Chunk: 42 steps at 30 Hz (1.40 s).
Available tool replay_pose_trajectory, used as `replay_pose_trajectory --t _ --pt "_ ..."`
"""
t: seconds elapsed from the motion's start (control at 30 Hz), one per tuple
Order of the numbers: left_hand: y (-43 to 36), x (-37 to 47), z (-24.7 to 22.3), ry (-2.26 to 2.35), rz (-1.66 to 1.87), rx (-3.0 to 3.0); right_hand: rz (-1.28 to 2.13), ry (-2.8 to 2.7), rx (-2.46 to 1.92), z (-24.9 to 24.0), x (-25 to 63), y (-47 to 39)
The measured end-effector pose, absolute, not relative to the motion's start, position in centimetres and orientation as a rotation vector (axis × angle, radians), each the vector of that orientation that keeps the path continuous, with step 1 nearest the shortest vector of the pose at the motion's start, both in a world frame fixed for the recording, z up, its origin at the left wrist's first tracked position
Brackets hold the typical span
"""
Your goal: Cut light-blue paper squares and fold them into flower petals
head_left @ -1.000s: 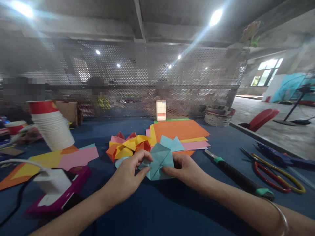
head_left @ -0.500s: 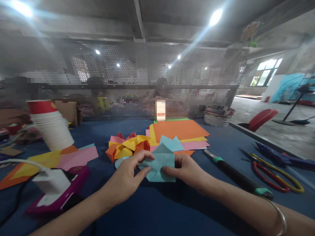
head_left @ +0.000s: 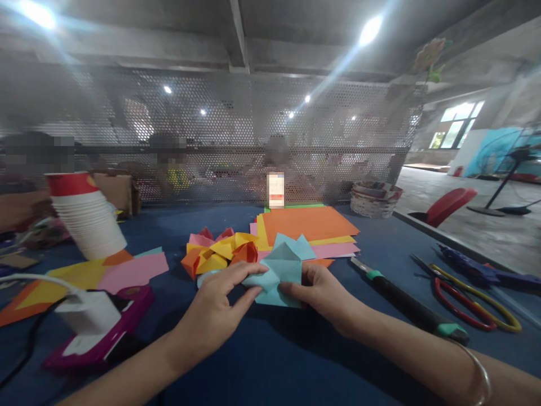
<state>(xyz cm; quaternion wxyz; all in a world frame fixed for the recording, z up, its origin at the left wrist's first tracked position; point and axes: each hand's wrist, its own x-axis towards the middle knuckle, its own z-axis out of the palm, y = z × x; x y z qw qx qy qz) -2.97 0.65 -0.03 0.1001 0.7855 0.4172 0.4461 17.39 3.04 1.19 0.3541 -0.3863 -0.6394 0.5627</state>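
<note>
Between my two hands is a folded light-blue paper (head_left: 276, 270) with creases and a pointed top. My left hand (head_left: 226, 299) pinches its left corner between thumb and fingers. On the right side, my right hand (head_left: 325, 293) grips the paper, its thumb pressed on the front and its fingers partly hidden behind. Just beyond my left hand lie folded paper pieces (head_left: 220, 251) in yellow, orange and pink. Another light-blue folded piece (head_left: 302, 246) shows behind the held one, in front of a stack of coloured paper sheets (head_left: 310, 223) with orange on top.
To the right lie a black-handled cutter (head_left: 409, 301), red and yellow scissors (head_left: 473, 299) and a blue tool (head_left: 486, 270). A leaning stack of paper cups (head_left: 91, 220), loose coloured paper (head_left: 131, 273) and a purple power strip (head_left: 101, 338) stand left. A woven basket (head_left: 375, 198) sits at the back.
The held light-blue paper has shifted slightly up and its lower edge has tipped. Its left corner appears more folded in between my left thumb and fingers.
</note>
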Motion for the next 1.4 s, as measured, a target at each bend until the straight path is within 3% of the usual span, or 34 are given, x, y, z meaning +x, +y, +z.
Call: replay_pose_trajectory --t 0.33,0.53,1.4 --pt "-0.1 -2.8 0.0 1.02 1.436 2.781 1.489 -1.629 -0.923 0.7 17.0 2.8" --pt "-0.1 -2.9 0.1 1.034 1.493 2.786 1.279 -1.881 -0.933 0.6 17.0 2.7" --pt "-0.2 -2.8 1.2 1.218 1.048 2.697 0.764 -2.316 -1.141 0.9 17.1 1.6"
